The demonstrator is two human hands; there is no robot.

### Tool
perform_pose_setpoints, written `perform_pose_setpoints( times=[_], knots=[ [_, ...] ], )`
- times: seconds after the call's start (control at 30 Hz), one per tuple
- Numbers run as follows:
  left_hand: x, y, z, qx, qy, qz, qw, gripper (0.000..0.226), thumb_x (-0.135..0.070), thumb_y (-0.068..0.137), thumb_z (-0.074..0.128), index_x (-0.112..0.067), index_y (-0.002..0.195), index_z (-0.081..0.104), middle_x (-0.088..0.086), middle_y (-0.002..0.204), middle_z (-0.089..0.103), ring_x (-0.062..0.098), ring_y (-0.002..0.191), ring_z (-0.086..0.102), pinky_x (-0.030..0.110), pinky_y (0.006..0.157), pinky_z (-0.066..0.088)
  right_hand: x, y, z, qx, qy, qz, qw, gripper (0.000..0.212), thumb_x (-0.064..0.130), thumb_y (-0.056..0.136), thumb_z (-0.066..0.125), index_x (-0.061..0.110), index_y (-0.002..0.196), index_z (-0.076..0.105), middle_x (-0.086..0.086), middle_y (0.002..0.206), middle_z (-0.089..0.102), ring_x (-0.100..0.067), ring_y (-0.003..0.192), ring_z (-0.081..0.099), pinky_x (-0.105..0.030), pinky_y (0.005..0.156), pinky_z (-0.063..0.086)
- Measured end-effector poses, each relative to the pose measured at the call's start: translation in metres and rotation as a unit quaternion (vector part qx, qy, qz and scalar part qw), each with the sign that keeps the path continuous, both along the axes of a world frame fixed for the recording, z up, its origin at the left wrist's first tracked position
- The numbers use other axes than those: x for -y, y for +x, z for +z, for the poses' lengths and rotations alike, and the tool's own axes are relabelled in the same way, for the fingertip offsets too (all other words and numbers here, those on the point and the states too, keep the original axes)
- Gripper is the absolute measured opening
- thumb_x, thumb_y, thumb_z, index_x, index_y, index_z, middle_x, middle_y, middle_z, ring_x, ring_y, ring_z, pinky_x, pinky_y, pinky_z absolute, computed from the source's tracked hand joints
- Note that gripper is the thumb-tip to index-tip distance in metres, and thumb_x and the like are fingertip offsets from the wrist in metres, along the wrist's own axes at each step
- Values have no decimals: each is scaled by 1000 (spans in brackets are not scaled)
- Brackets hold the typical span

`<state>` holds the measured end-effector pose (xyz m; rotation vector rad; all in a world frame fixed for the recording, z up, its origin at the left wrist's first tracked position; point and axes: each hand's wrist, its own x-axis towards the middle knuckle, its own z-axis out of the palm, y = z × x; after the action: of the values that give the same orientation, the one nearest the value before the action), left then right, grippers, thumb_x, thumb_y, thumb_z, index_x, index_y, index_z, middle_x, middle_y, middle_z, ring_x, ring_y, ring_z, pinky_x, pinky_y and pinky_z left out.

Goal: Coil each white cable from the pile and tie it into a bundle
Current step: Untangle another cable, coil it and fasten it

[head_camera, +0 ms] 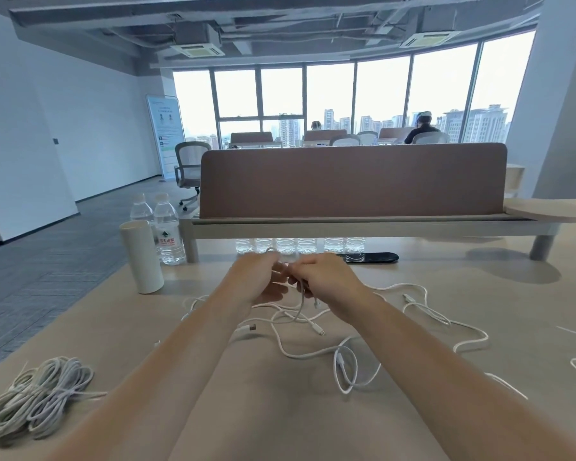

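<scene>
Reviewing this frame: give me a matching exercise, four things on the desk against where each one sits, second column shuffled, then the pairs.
Things:
1. coiled cable bundles
2. white cylinder
3. labelled water bottle
4. loose white cables

Places:
A. spread on the desk below and to the right of the hands
B. near left corner of the desk
C. standing upright at the left edge, in front of the bottles
D. beside the shelf leg, behind the cylinder

Pairs: 1-B, 2-C, 3-D, 4-A

Both the left hand and the right hand pinch one white cable above the desk.
</scene>
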<state>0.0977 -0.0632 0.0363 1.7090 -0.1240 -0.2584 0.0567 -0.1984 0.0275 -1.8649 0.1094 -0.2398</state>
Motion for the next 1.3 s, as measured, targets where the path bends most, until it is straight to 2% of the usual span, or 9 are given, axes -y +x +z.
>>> perform_pose_setpoints(
  times=[0.27,0.47,0.6,0.73,0.87,1.07,1.17,1.2,1.3],
  knots=[
    [5,1,7,68,28,17,997,21,-3,90,60,-5,69,64,17,76,72,31,69,70,39,76,58,0,-10,-1,-20,-12,7,1000,21,18,87,69,0,81,77,-20,80,74,-22,71,63,-40,74,55],
    [-16,4,31,186,86,63,977,20,-16,99,60,-16,82,70,5,76,73,17,64,61,31,70,48,14,-16,1,-25,-27,-48,998,17,21,91,65,10,96,76,8,67,55,-6,59,48,-17,53,39],
    [-31,1,54,238,34,72,968,19,-16,99,61,-19,86,75,5,67,68,20,63,59,35,71,47,22,-14,-3,-71,-92,-27,993,13,20,90,60,21,80,69,5,66,54,-12,58,47,-21,53,39],
    [-26,-10,72,274,15,32,961,17,-21,99,61,-23,92,76,-7,52,50,12,51,45,34,62,50,11,-10,-10,-110,-148,-6,983,17,14,92,55,16,83,69,-3,75,63,-19,63,56,-24,56,46],
    [-17,-18,76,272,17,-24,962,16,-23,98,63,-23,93,79,-1,60,44,14,53,30,31,52,27,-10,-2,-9,-162,-22,0,987,30,0,98,46,2,73,62,-10,59,59,-14,42,55,-20,45,48],
    [-19,-21,74,277,76,1,958,17,-28,95,65,-21,88,79,-12,54,53,8,54,43,23,60,37,3,-3,-4,-146,22,-28,989,17,3,96,47,-4,90,61,-15,74,72,-21,54,65,-23,47,51],
    [-21,-26,79,282,83,3,956,21,-32,94,66,-19,85,79,-21,54,58,0,58,52,24,66,39,25,-8,3,-115,-69,-87,987,11,13,91,57,3,85,60,-10,74,70,-20,53,64,-23,51,48],
    [-20,-29,83,287,78,-1,955,22,-34,94,67,-18,84,79,-22,59,62,0,65,55,25,70,41,31,-10,6,-91,-96,-104,986,15,19,88,64,6,93,59,-8,80,69,-20,58,65,-25,55,49],
    [-15,-43,96,313,79,-18,946,25,-36,96,64,-18,83,77,-23,58,61,3,69,54,27,73,41,42,-18,21,-15,-102,-69,992,72,30,82,80,24,143,41,4,124,56,-16,75,68,-23,54,50]
  ],
)
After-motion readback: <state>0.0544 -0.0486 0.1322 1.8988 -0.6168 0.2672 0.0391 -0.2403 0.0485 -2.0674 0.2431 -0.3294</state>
